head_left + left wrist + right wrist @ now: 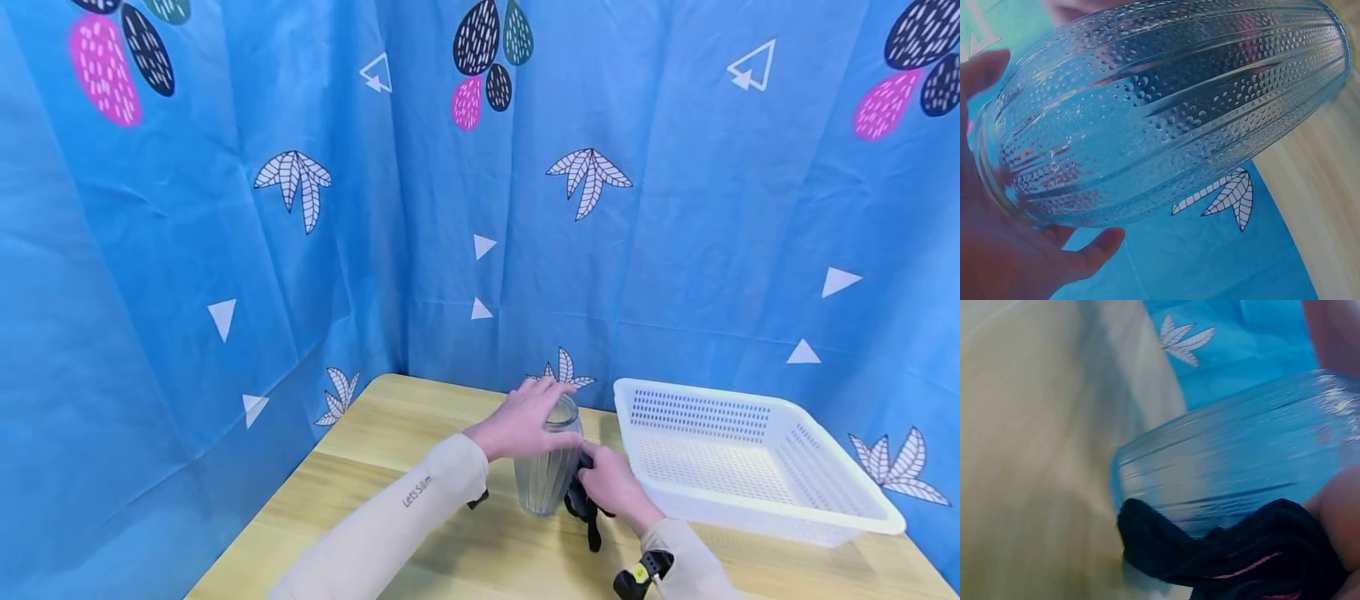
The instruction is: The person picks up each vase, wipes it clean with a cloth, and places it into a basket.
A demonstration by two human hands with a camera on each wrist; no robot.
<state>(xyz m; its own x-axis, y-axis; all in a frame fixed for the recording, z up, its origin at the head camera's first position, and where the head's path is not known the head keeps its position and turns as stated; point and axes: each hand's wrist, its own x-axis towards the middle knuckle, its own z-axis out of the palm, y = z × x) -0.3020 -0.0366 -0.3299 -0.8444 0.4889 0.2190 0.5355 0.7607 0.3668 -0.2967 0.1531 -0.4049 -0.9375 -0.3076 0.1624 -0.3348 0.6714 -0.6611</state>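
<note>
The person's left hand [528,423] grips the glass vase [538,483] around its mouth, thumb and fingers spread to opposite sides. The vase is roughly upright over the wooden table [375,442]; whether its base touches cannot be told. The right hand [613,482] holds a bunched black cloth [1210,556] against the vase's side. A white plastic basket [757,521] sits on the table, to the vase's right.

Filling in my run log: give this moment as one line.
left hand: grips vase near rim | right hand: holds black cloth beside vase | vase: upright | basket: right of hands
</note>
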